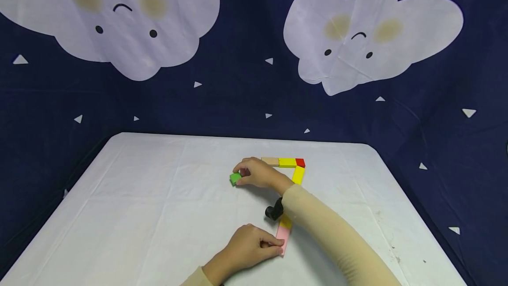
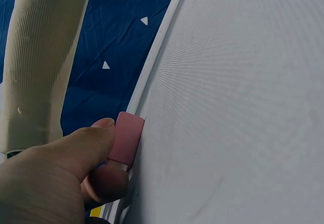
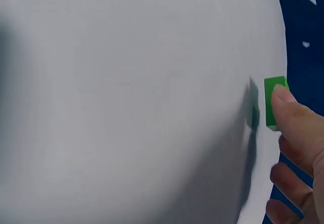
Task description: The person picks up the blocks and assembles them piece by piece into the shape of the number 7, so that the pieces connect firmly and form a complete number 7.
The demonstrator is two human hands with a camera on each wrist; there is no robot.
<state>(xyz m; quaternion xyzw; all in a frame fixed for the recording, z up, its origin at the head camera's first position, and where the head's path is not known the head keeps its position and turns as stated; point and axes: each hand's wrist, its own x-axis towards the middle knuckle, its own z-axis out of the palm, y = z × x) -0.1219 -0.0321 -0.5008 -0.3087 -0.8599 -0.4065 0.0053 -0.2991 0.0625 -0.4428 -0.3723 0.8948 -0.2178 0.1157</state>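
Note:
My right hand (image 1: 258,173) pinches a green block (image 1: 235,178) between thumb and fingers. In the right wrist view a gap separates the green block (image 3: 269,105) from its shadow, so it is held just off the white table. Nearer the front, my left hand (image 1: 247,247) pinches the near end of a pink block (image 1: 283,234) at the end of a row of blocks. The left wrist view has the thumb on one side of that pink block (image 2: 128,139), which stands on the table surface.
Along the back of the row lie a tan block (image 1: 270,161), a yellow block (image 1: 287,163) and a red block (image 1: 300,163). Another yellow block (image 1: 298,174) angles toward me, partly covered by the right sleeve (image 1: 329,228). A black device (image 1: 274,210) sits by the right wrist.

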